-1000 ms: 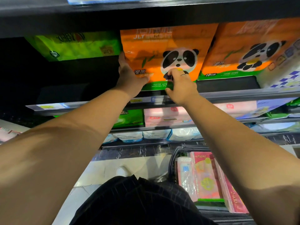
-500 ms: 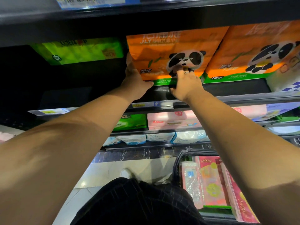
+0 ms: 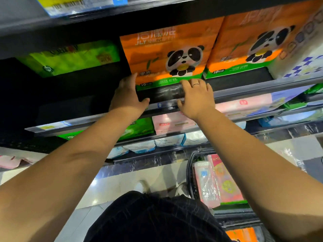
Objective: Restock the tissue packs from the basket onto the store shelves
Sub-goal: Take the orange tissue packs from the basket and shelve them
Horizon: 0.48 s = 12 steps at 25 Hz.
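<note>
Pushed deeper, upright orange panda pack faces out; both hands' grip spread flat.

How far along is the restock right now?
Done: an orange panda pack stands on the shelf. In hand: the left hand and right hand touch the bottom edge of a second panda pack. Left: pink packs remain in the basket.

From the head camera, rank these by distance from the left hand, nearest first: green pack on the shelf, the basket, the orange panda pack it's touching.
1. Orange panda pack: at the left hand's fingertips.
2. Green pack: to its left, same shelf.
3. Basket: on the floor, lower right.
</note>
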Tool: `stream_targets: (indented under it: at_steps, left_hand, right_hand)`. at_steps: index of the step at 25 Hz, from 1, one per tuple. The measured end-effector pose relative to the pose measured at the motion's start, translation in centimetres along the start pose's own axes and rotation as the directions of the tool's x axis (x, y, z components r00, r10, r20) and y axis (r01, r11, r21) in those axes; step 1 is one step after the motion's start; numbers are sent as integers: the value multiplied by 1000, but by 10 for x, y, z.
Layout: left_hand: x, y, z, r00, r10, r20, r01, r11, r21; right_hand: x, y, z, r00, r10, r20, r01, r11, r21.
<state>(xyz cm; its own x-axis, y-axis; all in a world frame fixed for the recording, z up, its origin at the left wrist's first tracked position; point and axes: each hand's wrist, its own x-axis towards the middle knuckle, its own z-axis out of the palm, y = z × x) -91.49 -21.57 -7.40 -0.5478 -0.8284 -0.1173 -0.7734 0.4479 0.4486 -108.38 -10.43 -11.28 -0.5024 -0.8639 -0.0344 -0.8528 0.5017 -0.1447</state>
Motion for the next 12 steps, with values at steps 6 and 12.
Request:
stream_targets:
  at_steps: [6, 12]
  left_hand:
    - [-39, -15, 9, 906, 390, 161, -416, 890, 186]
    - [-78, -22, 34, 595, 736, 323, -793, 602, 91]
  right_hand:
    - [-89, -16, 10, 981, 196, -6, -196, 980, 20]
    - [-189, -48, 26, 861, 509, -16, -508, 860, 44]
